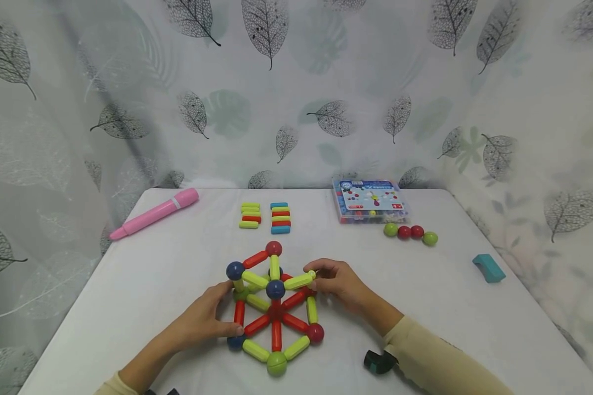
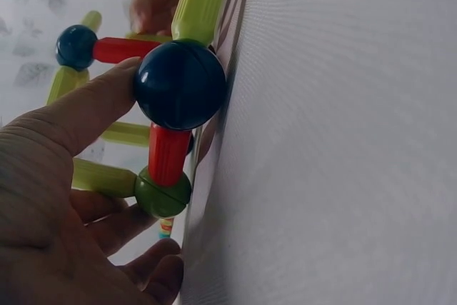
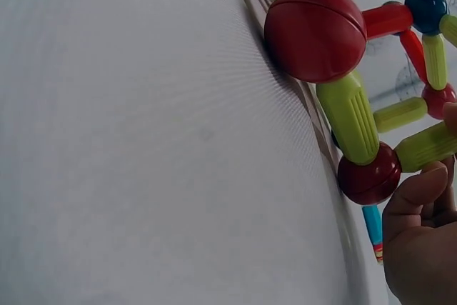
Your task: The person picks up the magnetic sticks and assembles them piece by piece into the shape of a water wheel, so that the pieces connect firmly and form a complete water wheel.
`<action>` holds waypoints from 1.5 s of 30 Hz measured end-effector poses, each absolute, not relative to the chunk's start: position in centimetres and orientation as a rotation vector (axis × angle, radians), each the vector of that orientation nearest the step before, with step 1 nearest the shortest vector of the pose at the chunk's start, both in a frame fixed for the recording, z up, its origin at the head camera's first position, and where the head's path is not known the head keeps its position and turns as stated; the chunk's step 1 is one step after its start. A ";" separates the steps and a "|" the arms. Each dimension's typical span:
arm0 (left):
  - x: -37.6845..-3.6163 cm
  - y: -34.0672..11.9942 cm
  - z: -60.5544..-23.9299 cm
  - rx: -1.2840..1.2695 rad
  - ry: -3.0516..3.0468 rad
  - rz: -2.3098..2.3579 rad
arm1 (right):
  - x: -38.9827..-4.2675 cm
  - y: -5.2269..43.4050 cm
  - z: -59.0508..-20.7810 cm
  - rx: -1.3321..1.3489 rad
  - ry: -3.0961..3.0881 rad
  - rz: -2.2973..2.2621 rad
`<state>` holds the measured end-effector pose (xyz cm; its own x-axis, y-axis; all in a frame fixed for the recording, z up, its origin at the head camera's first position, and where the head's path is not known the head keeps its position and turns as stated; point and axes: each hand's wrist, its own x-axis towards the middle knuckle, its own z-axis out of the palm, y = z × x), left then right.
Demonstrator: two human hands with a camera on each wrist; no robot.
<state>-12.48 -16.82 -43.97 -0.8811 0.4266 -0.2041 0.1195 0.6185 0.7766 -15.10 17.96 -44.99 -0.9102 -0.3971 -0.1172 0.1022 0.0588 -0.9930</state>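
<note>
A magnetic ball-and-stick model (image 1: 277, 329) stands on the table, with red spokes meeting at a central red ball (image 1: 275, 311). My left hand (image 1: 202, 317) holds its left side. The thumb presses a dark blue ball (image 2: 180, 85), while the other fingers lie around a green ball (image 2: 163, 191). At the model's right, my right hand (image 1: 343, 282) pinches a yellow-green stick (image 3: 426, 148) that rises from a red ball (image 3: 369, 174). Another yellow-green stick (image 1: 298, 281) reaches from an upper blue ball (image 1: 275, 289) towards those fingertips. The fingers partly hide where the sticks meet.
Short loose sticks (image 1: 280, 218) lie in two columns behind the model. Farther right are a clear parts box (image 1: 373, 203), several loose balls (image 1: 410, 232) and a teal arch block (image 1: 489, 269). A pink pen-shaped object (image 1: 155, 214) lies at the back left.
</note>
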 end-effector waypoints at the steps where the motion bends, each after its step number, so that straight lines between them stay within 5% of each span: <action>1: -12.5 -16.8 -44.0 0.435 2.475 1.148 | -15.0 18.0 -45.0 -0.303 1.984 -1.909; 9: -12.5 -16.8 -44.0 0.429 2.470 1.144 | -16.0 21.3 -44.3 -0.283 2.178 -1.953; 16: -12.4 -16.8 -43.9 0.420 2.474 1.137 | -20.8 29.9 -42.5 0.476 2.634 -1.795; 20: -12.4 -16.9 -44.0 0.412 2.466 1.146 | -22.5 32.6 -42.8 0.633 2.626 -1.614; 32: -12.4 -17.0 -44.1 0.423 2.475 1.143 | -23.0 33.3 -44.4 0.637 2.706 -1.475; 45: -12.3 -16.8 -44.0 0.417 2.484 1.139 | -18.3 27.0 -40.4 0.295 2.089 -2.162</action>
